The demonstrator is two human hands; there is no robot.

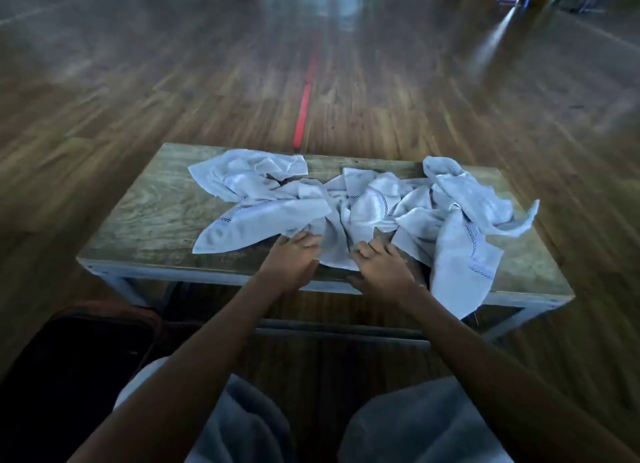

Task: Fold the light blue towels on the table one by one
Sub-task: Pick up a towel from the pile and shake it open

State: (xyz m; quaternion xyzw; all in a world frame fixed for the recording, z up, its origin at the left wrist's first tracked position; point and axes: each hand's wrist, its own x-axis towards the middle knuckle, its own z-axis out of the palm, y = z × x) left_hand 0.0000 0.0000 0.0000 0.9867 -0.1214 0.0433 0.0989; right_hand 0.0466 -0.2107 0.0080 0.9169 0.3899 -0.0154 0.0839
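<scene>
Wooden table (145, 220), plank floor (415, 109), red stripe (303, 116)

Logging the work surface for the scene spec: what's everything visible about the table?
The table is low and rectangular, with a worn wood-grain top on a pale grey metal frame and legs. It stands on a wood plank floor. Crumpled light blue towels lie across its middle and right; one hangs over the near edge. The left hand and right hand touch the towels by that edge; grip unclear.
</scene>
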